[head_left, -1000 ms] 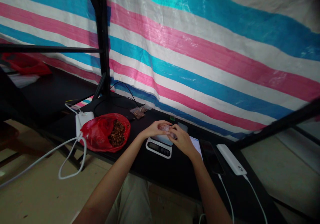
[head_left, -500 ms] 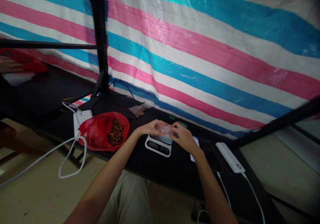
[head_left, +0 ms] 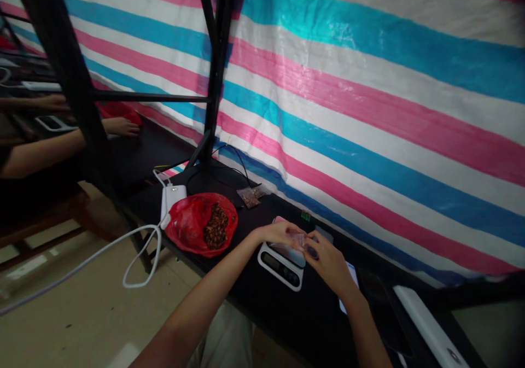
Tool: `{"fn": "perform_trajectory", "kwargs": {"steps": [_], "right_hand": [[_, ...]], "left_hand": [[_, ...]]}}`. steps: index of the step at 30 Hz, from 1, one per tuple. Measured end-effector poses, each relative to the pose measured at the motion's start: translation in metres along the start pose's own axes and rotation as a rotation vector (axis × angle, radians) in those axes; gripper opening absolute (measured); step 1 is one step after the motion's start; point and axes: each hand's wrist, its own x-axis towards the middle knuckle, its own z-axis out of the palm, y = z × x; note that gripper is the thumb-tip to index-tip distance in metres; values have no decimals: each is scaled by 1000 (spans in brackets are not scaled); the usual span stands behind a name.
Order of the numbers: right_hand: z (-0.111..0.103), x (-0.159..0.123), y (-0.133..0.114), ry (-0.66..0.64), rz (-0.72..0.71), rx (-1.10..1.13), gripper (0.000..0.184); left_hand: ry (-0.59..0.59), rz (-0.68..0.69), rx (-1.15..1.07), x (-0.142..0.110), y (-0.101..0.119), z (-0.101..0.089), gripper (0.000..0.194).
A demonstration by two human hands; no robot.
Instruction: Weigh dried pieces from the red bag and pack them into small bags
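**Small pouch pinched over the scale – spill and knock risks**

Both hands meet just above the scale on the black table. Left hand and right hand share a small clear pouch; fingers of both are closed on it, pinching its edges. Pouch is in the air, over the scale's pan; whether it touches the pan I cannot tell. Contents too blurred to name.

Red bag lies open to the left of the scale, a heap of brown bits showing in its mouth. Two filled pouches lie behind it near the striped tarp. White power bank sits at the table's left edge, its cable looping off the table. A phone lies partly under the right wrist. Another person's hand rests on the next table, well apart.

Risks, as I judge them:
- Thin slippery film, held by fingertips only: a loose pinch could drop it or tip contents onto the scale and table.
- Right wrist hangs over the phone; a sweep could shove it.
- Left forearm passes close to the red bag; a nudge could scatter the brown bits.
- Dangling cable could snag and drag the power bank off.
- Dim light hides the pouch's mouth.
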Motion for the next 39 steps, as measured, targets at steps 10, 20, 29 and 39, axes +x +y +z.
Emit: {"fn": "perform_trajectory", "kwargs": {"steps": [10, 20, 29, 39], "right_hand": [[15, -30, 31, 166, 219, 182, 43], [67, -73, 23, 390, 332, 673, 46], [32, 39, -107, 180, 30, 1171, 46], [70, 114, -176, -74, -246, 638, 46]], "left_hand": [[100, 45, 645, 9, -4, 9, 55], [809, 166, 699, -153, 41, 26, 33], [1727, -161, -29, -253, -17, -17, 64], [1427, -337, -139, -218, -30, -44, 45]]}}
